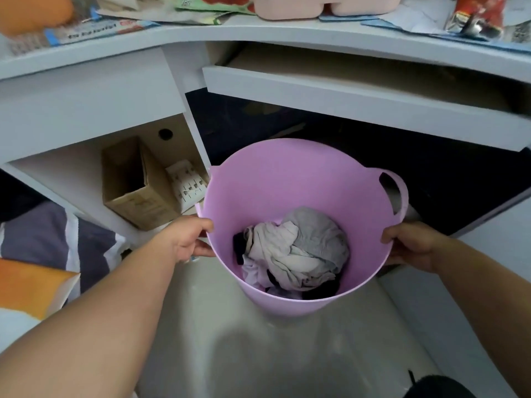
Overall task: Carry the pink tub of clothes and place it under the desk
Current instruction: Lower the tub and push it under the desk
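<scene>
The left hand [191,239] and right hand [408,244] grip the smooth rim of the round pink tub [275,185]. Crumpled soft clothes [298,251] lie inside, before the desk [344,90].

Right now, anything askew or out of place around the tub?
The pull-out white desk tray is left extended over the dark gap where the pink plastic tub is headed. Papers lie jumbled on the desktop. Both hands, left and right, grip the rim evenly; nothing spilled.

Pink tub [275,179] of clothes [296,251], left hand [191,239] and right hand [408,244] gripping its rim, before desk [86,99] opening
</scene>
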